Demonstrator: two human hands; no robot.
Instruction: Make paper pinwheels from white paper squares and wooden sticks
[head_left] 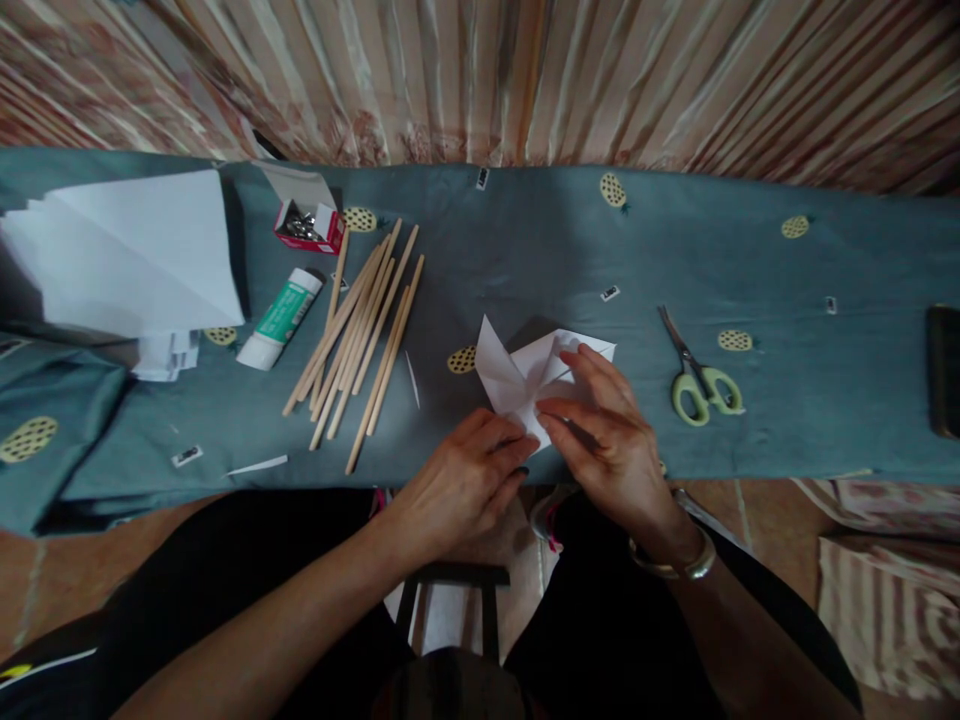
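Just below the centre of the frame, the left hand (pixel 471 472) pinched the lower edge of the white paper (pixel 531 376) and the right hand (pixel 609 436) held its folds, so gathering flaps seemed the step, the next move probably calling for steady pressing.

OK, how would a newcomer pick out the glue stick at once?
On the blue-green cloth, find the pile of thin wooden sticks left of centre. Just left of them, on the near side of the small red-and-white box, lies the glue stick. It alone is a thick white tube with a green label.
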